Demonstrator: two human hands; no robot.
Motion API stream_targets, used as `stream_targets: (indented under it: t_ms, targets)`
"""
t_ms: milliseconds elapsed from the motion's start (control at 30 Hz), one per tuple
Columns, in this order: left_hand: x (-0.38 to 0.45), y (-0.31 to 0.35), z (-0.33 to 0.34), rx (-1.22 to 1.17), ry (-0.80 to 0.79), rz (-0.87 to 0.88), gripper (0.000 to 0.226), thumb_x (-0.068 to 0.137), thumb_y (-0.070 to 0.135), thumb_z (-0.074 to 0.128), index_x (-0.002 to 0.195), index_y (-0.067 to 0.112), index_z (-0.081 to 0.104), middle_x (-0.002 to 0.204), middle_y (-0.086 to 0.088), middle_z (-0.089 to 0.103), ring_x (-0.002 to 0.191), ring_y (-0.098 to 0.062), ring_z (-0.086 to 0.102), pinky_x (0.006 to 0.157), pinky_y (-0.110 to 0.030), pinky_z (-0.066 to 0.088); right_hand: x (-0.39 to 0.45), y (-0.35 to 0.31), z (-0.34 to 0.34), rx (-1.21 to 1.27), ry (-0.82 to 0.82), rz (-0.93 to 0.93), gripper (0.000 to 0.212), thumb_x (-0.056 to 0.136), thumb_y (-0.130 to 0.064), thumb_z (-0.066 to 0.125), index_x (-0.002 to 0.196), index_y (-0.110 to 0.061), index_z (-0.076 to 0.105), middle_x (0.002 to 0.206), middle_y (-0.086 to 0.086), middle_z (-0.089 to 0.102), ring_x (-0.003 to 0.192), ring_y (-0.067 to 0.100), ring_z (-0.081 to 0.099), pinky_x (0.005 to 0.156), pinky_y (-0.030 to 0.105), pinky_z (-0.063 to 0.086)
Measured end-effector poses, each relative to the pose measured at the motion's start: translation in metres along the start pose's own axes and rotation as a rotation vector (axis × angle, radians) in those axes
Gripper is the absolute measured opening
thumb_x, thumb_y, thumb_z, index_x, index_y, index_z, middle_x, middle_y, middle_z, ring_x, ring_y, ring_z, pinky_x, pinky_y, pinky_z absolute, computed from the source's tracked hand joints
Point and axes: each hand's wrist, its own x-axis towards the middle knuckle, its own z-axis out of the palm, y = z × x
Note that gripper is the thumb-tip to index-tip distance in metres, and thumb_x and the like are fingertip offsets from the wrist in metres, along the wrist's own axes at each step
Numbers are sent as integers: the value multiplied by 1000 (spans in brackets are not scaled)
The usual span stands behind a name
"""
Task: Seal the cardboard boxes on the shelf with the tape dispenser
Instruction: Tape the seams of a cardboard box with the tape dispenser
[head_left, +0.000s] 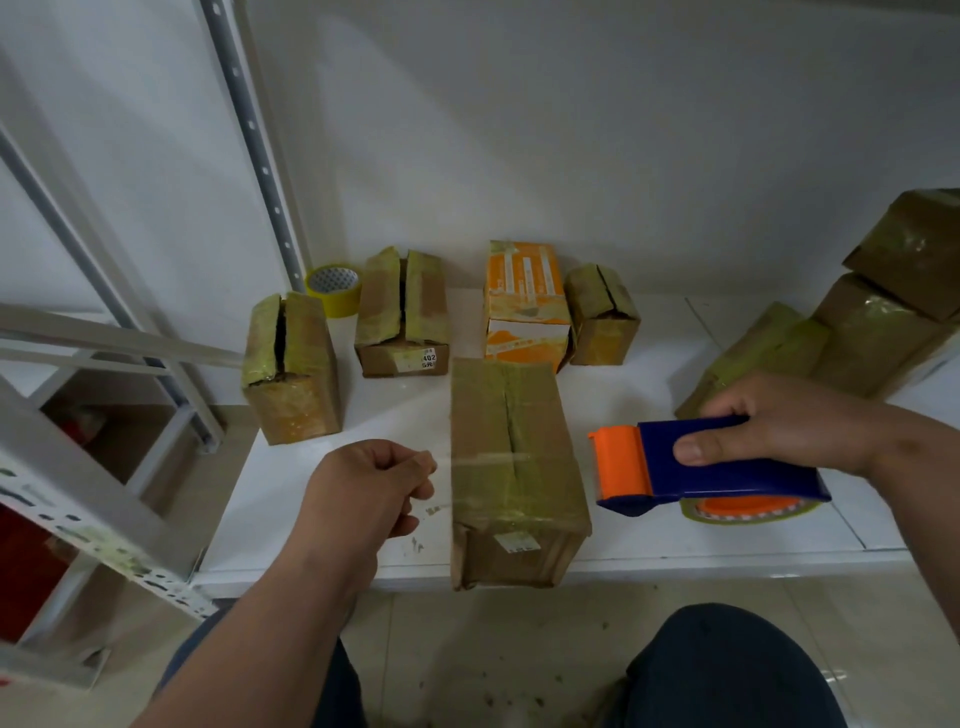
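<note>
Right at the centre of the frame, the long cardboard box (514, 467) lies lengthwise at the front edge of the white shelf (649, 530), its near end hanging a little over the lip, and a strip of clear tape (483, 458) runs across its top. The left hand (371, 486), centre-left, is curled into a loose fist with thumb and fingers pinching what looks like the free end of that tape, just off the box's left side. Over at the right, the right hand (774, 421) wraps around the blue body of the tape dispenser (717, 467), thumb pressed flat on its side, orange cutter end pointing at the box and standing a little apart from it. My read: this box is light, stiff corrugated board, its centre seam slightly parted, so it should slide on that smooth shelf if pulled sideways; better to press down on the top panel near the seam than squeeze the walls. The tape is the tricky one, thin and sticky, prone to folding on itself, so it wants to be kept taut. The dispenser is rigid plastic, best held around its body, away from the cutter. Behind, three small boxes (400, 317) gape open, beside an orange printed box (524, 301) and a yellow tape roll (333, 288) in the upper-left corner of the shelf.
</note>
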Motion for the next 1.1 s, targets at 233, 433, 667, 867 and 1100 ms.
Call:
stream_targets:
  t_ms: [233,433,667,867,1100]
  targets:
    - [2,1,1,15,-32,-2,14,90,15,66,79,9,73,55,2,64,52,-11,49,48,-23,46,10,9,-7,-38,-41,-34,101,23,-95,58,80,-14,73,73,1,74,64,16,71,56,22,49]
    - [4,-2,4,15,-48,-53,13,90,13,66,80,7,73,55,0,63,51,-13,48,46,-21,47,17,11,0,-14,-38,1,65,60,-78,66,78,-16,71,70,-2,73,62,14,70,58,23,49]
    - [-3,-16,7,-21,-67,-104,20,91,20,68,76,9,75,56,1,65,55,-14,47,48,-23,47,24,13,13,33,-74,32,46,64,-65,71,72,-20,68,62,-5,70,56,8,66,55,21,45]
    - [-7,-9,20,461,-142,89,32,102,22,38,124,26,61,87,2,63,66,-15,60,51,-27,55,27,21,20,54,-63,24,48,59,-63,70,73,-18,69,64,-3,70,59,10,66,57,22,45]
    - [-12,-11,25,388,-247,-82,43,101,17,33,141,31,44,112,-1,62,95,-19,59,65,-29,51,31,33,29,141,-67,5,48,57,-60,68,76,-17,70,72,2,73,67,17,70,64,27,50]
